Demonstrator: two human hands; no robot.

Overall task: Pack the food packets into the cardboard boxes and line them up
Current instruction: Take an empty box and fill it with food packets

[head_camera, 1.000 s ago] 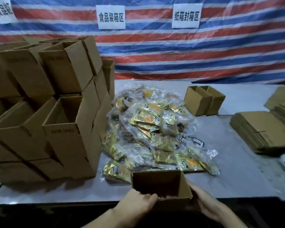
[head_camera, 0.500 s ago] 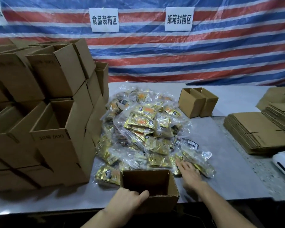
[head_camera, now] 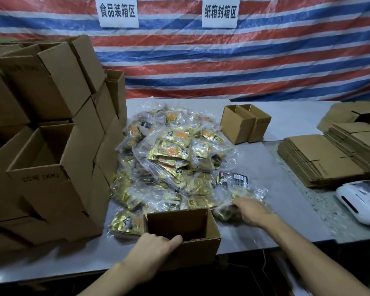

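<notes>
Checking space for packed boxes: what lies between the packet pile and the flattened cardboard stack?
Only bare table, as the head view shows; nothing sits on that stretch.

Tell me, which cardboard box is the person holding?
The open box nearest the person: the left hand grips its near wall. The two boxes beyond the packets and the stacked boxes at left are untouched.

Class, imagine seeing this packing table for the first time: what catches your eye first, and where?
The glittering heap of gold food packets sprawls across the middle of the table, backed by a red, white and blue striped tarp. A wall of stacked open cardboard boxes towers at left. At the near edge the left hand grips an open box while the right hand touches the heap.
</notes>
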